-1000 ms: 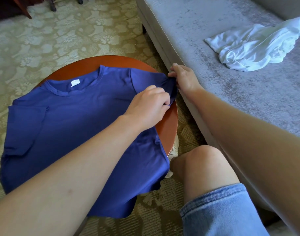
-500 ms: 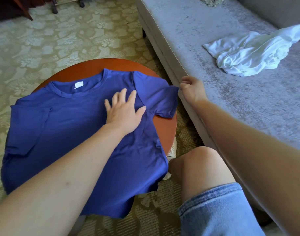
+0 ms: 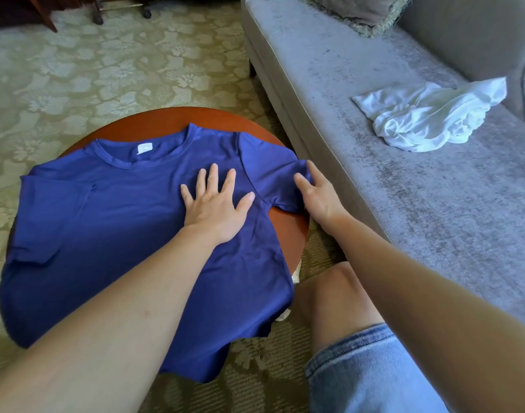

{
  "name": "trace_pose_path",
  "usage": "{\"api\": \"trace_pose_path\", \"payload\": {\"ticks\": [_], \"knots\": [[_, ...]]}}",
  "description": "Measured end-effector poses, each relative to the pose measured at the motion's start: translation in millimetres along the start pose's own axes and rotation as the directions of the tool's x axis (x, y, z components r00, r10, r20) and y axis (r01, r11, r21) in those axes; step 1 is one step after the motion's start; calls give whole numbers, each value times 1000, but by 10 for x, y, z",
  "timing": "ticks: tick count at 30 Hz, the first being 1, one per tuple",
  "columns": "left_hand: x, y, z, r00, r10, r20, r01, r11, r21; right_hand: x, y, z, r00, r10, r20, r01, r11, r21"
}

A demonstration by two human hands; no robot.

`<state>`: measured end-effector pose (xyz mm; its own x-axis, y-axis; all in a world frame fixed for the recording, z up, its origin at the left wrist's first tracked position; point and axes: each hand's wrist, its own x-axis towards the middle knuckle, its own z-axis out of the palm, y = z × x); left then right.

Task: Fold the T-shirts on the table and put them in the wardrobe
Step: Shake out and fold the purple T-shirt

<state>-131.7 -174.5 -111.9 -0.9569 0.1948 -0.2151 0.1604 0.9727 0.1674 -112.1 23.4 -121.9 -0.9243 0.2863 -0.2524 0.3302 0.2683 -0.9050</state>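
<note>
My flat left hand (image 3: 215,204) pinned the shirt (image 3: 106,222); my straight-fingered right hand (image 3: 319,195) pressed its sleeve (image 3: 273,174) at the edge of the table (image 3: 291,231).

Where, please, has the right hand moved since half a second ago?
Yes: the right hand left the sofa edge and now lies open on the blue T-shirt sleeve.

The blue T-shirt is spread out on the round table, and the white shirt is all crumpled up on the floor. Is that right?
Not quite. The white shirt is crumpled up on the grey sofa, not on the floor, as the head view shows. The blue T-shirt is indeed spread out on the round table.
</note>
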Motion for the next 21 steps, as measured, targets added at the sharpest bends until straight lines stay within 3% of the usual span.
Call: {"api": "trace_pose_path", "payload": {"ticks": [3, 6, 8, 11, 15, 18, 21], "knots": [[-41, -162, -145, 999, -19, -41, 13, 989, -150, -51, -79, 4, 998, -17, -59, 10, 993, -114], [-167, -596, -307, 987, -114, -116, 103, 990, -99, -105, -313, 36, 985, -135, -112, 108, 970, -220], [-287, -956, -379, 971, -202, -125, 198, 979, -49, -142, -522, 118, 959, -266, -95, 213, 903, -374], [-480, -1432, -439, 941, -323, -105, 323, 946, -13, -171, -798, 328, 916, -400, 42, 341, 717, -608], [-681, -1849, -471, 891, -452, -51, 452, 892, -14, -224, -1097, 717, 898, -377, 225, 383, 421, -822], [-747, -2015, -465, 869, -494, -17, 494, 869, -28, -306, -1237, 1037, 894, -312, 322, 423, 345, -838], [-797, -2104, -403, 860, -509, 28, 510, 857, -77, -456, -1218, 1331, 878, -241, 414, 476, 337, -812]]}}
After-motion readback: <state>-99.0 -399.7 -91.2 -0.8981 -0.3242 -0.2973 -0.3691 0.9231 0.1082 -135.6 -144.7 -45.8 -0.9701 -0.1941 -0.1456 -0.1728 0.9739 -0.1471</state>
